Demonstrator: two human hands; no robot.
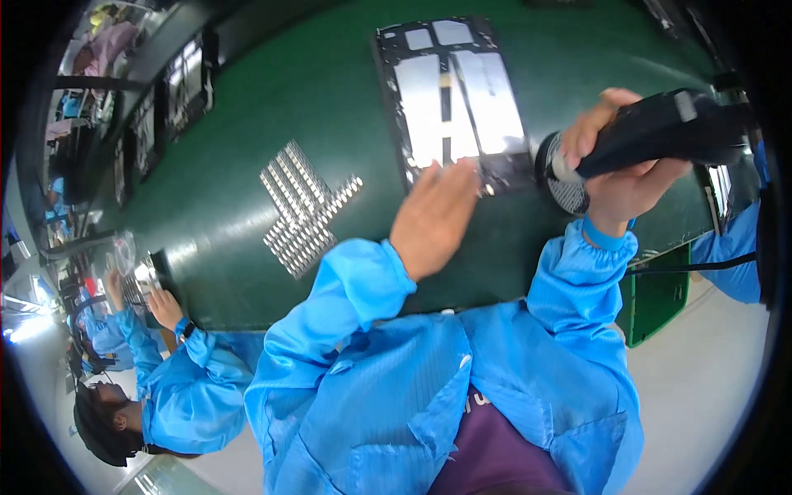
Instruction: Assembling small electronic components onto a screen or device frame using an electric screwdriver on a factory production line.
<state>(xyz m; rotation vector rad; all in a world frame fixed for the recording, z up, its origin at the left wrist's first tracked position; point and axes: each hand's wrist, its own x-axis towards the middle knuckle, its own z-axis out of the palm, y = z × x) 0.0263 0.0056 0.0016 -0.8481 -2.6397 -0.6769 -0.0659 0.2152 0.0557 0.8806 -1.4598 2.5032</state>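
A flat black-framed panel with shiny silver-white rectangles (495, 99) lies on the green table in front of me. My left hand (437, 216) is at the panel's near edge, palm down, fingers stretched out and holding nothing. To the right, my right hand (623, 177) is wrapped round a black handheld tool (660, 136) with a thick body. Its left end has a round, mesh-like face, partly hidden by my fingers, close to the panel's near right corner. I cannot make out the tool's exact kind.
Stacked strips with rows of small metallic pieces (301, 206) lie on the green table (223, 181) left of the panel. At the far left a co-worker in blue (181, 400) handles a part. Dark-framed panels (188, 87) stand beyond. A green crate (657, 293) sits below the table's right edge.
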